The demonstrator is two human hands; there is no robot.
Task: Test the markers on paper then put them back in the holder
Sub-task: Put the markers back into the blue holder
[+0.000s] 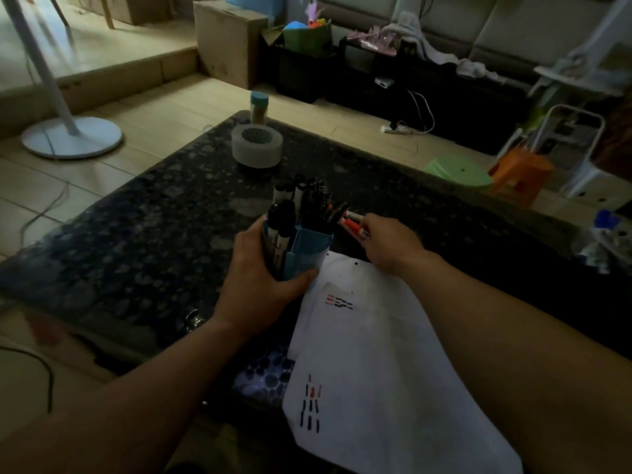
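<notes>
A blue holder (309,249) stands on the dark stone table (154,241), packed with several black-capped markers (301,203). My left hand (254,278) grips the holder from its left side, thumb across the front. My right hand (388,244) pinches two red-orange markers (354,223) just right of the holder's rim, their ends pointing toward it. White paper (386,371) lies in front of the holder, with short red and black test strokes near its top and near its lower left.
A roll of grey tape (257,146) and a small teal-lidded jar (259,106) sit at the table's far end. A fan base (71,136) stands on the floor at left; a green lid (458,171) and an orange stool (519,174) at right.
</notes>
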